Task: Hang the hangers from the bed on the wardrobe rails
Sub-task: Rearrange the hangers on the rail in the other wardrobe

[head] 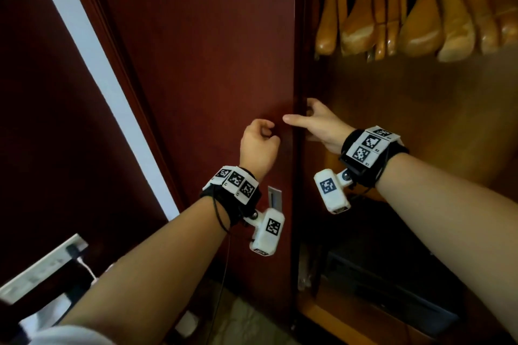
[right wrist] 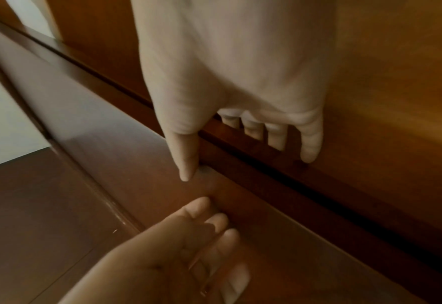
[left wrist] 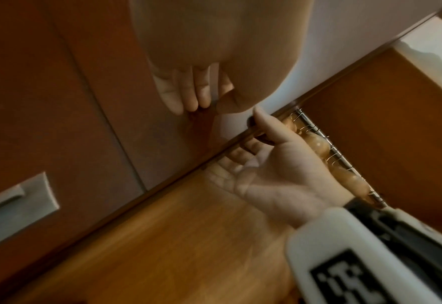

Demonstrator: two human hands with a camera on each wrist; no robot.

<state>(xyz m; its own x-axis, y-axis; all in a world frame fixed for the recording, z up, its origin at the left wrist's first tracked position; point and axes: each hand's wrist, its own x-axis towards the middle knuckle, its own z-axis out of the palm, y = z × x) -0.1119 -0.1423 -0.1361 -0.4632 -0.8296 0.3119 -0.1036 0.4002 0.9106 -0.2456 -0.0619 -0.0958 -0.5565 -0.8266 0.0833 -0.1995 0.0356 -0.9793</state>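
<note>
Both bare forearms reach forward, each wrist strapped with a black band. The left hand [head: 259, 145] hangs nearer and to the left, its fingers loosely curled and holding nothing. The right hand [head: 318, 123] stretches farther, thumb out to the left, its fingers [right wrist: 310, 142] hooked over a dark edge.

wood hangers [head: 420, 22] on wardrobe rail [left wrist: 339, 156]

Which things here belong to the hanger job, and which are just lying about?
Part of the job:
- wooden hangers on the rail
- wardrobe door, its edge gripped by the right hand
- left hand, holding nothing

Just there:
- power strip at lower left
- dark item on the wardrobe floor
</note>
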